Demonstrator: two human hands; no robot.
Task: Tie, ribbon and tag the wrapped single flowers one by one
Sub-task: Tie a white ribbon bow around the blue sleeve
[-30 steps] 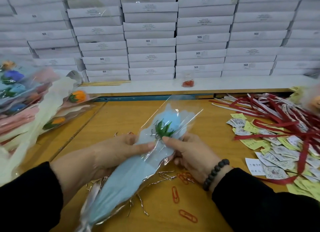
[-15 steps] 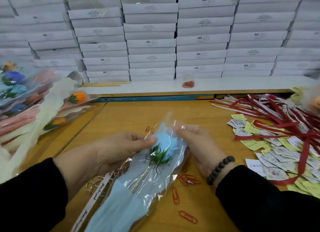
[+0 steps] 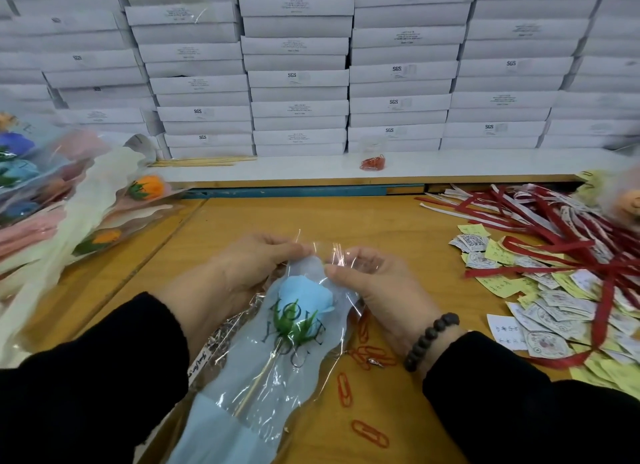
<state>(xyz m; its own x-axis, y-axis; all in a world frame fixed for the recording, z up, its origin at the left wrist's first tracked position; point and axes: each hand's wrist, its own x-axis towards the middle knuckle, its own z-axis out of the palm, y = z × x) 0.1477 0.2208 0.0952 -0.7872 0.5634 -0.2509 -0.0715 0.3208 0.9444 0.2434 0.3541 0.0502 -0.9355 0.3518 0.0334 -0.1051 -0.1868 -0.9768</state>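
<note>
Wrapped blue flower [image 3: 304,299] lay at 6 o'clock on the table [image 3: 398,228], both hands, left hand [image 3: 249,269] and right hand [image 3: 374,283], pinching its cellophane top with curled fingers, apparently straightening the wrap; next seemingly needed a red ribbon [image 3: 540,252] from 3 o'clock.

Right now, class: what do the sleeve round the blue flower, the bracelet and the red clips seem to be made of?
Sleeve: clear glossy film, probably cellophane; it glints, creases, and shows the blue flower through it.
Bracelet: dark matte round beads, possibly wood or stone.
Paper clips: bent wire loops with a red-orange coating, likely coated metal.
</note>
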